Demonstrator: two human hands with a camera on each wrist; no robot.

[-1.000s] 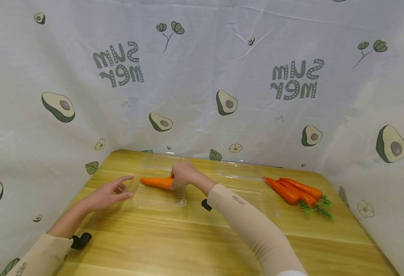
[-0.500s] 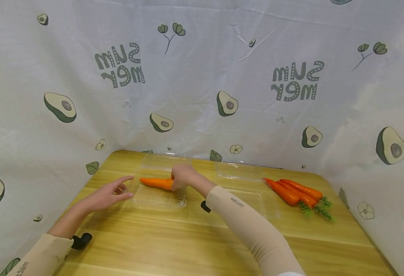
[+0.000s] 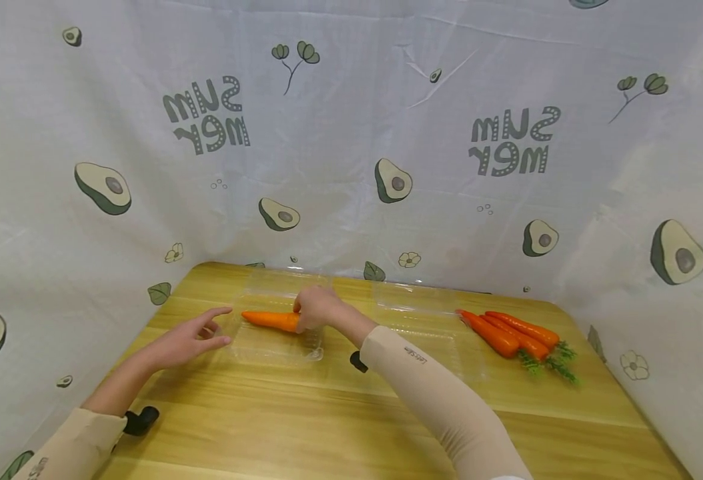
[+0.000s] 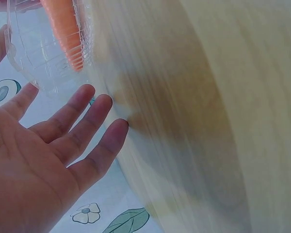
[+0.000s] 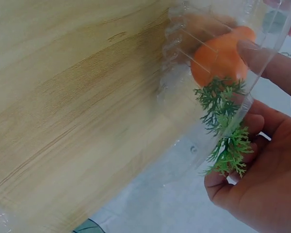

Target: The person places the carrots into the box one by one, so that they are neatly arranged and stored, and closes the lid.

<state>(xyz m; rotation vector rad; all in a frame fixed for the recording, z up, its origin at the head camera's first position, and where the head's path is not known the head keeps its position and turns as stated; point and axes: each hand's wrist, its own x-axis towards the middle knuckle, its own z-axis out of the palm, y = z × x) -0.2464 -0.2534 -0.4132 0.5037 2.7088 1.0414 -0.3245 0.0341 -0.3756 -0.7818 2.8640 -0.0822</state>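
An orange carrot [image 3: 270, 321] lies in the left clear plastic container [image 3: 270, 358], its tip to the left. My right hand [image 3: 320, 309] is at the carrot's thick end. The right wrist view shows the thumb against the orange carrot body [image 5: 220, 58] and the other fingers curled near its green leaves [image 5: 225, 121]. Part of that grip is hidden behind the container wall. My left hand [image 3: 191, 339] is held at the container's left side, fingers spread and nothing in them. In the left wrist view the carrot's tip [image 4: 70, 43] shows through the plastic; whether the fingertips touch it I cannot tell.
A second clear container [image 3: 419, 298] with its lid raised stands to the right, partly behind my right forearm. Three more carrots [image 3: 507, 335] with green leaves lie at the table's right. A patterned curtain [image 3: 339, 133] hangs behind the wooden table [image 3: 279, 420].
The right hand's fingers have shifted slightly at the carrot's thick end. The carrot stays in the container, and the left hand keeps its place.
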